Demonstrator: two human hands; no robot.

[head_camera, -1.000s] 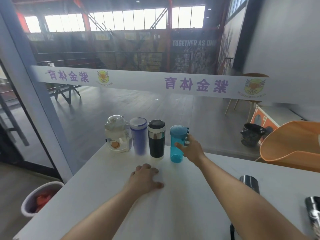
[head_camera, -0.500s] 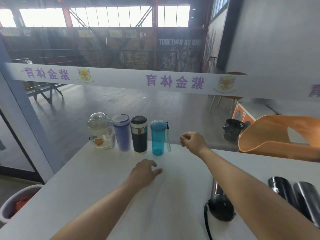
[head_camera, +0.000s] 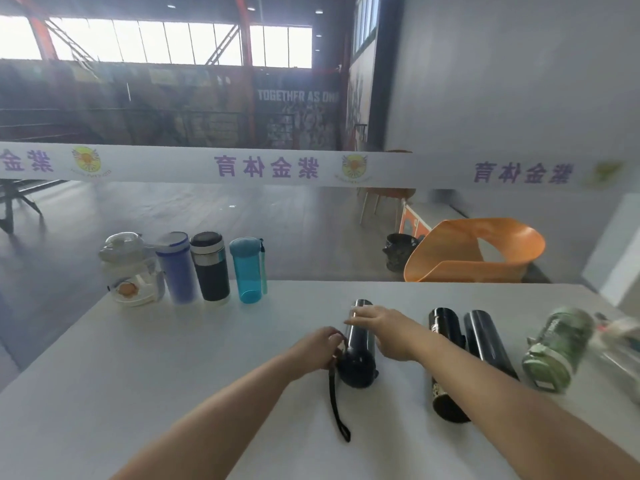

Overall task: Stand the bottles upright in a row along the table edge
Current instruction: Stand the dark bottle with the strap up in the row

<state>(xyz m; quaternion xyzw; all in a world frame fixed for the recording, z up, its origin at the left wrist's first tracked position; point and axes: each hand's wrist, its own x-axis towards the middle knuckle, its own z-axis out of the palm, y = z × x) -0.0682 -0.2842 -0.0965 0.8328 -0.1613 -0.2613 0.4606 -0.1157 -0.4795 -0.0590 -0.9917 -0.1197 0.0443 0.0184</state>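
Upright along the far edge of the white table (head_camera: 173, 375) stand a clear jug (head_camera: 130, 271), a purple bottle (head_camera: 176, 268), a black flask (head_camera: 210, 266) and a teal bottle (head_camera: 246, 270). A dark steel flask (head_camera: 360, 344) with a black strap (head_camera: 336, 407) lies on its side in the middle. My left hand (head_camera: 320, 346) grips it near the cap. My right hand (head_camera: 384, 329) lies over its body. To the right lie a black patterned bottle (head_camera: 441, 344), a dark flask (head_camera: 488, 341) and a green bottle (head_camera: 554, 348).
A glass wall with a white printed band (head_camera: 263, 168) runs behind the table's far edge. An orange chair (head_camera: 474, 251) stands beyond the table at the right. A blurred clear object (head_camera: 620, 337) lies at the table's right end.
The view has swung right. Both hands have left the upright row and come back to the lying dark steel flask, where they now close on it.
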